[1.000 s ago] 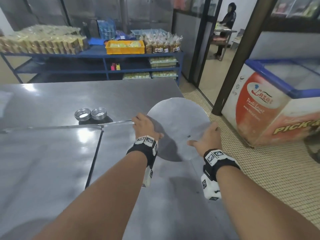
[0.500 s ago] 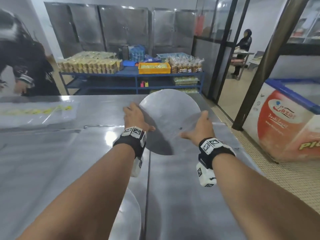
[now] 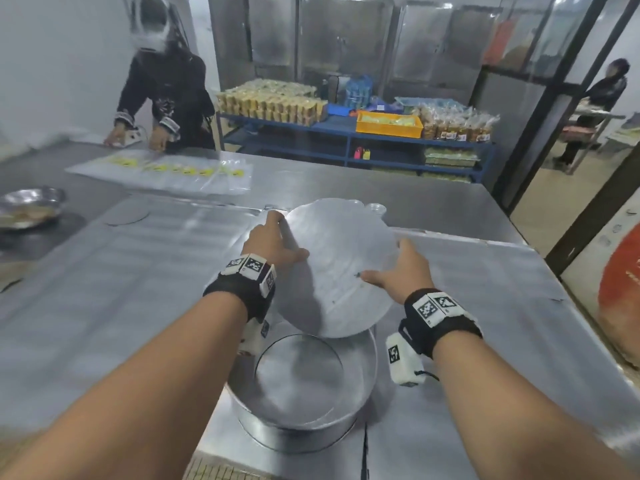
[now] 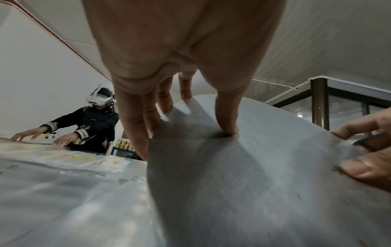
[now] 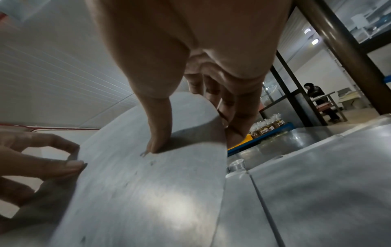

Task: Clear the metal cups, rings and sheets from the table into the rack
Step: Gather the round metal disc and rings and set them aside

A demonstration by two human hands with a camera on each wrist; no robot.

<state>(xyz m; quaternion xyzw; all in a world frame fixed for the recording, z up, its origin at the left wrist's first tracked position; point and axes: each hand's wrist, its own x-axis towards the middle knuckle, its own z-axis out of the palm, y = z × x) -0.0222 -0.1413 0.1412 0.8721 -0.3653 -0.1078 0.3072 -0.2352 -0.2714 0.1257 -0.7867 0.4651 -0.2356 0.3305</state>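
A round metal sheet (image 3: 339, 258) hangs tilted above the steel table (image 3: 485, 289). My left hand (image 3: 277, 237) grips its left edge, thumb on top and fingers (image 4: 135, 127) underneath. On the opposite edge my right hand (image 3: 391, 263) holds it the same way, thumb pressed on the sheet (image 5: 148, 183). Below the sheet's near edge a wide metal ring (image 3: 304, 434) stands on the table close to me. Small metal cups (image 3: 375, 208) peek out behind the sheet; one cup (image 5: 237, 164) shows in the right wrist view.
A person (image 3: 162, 88) works across the table at the far left over clear plastic bags (image 3: 166, 171). A metal bowl (image 3: 31, 202) sits at the left edge. Blue shelves (image 3: 346, 140) with packaged goods stand behind. A chest freezer (image 3: 620, 296) is on the right.
Both hands have lifted the round sheet off the table's right side and carried it left, over the ring. My head has turned left, bringing the ring and the other person into view.
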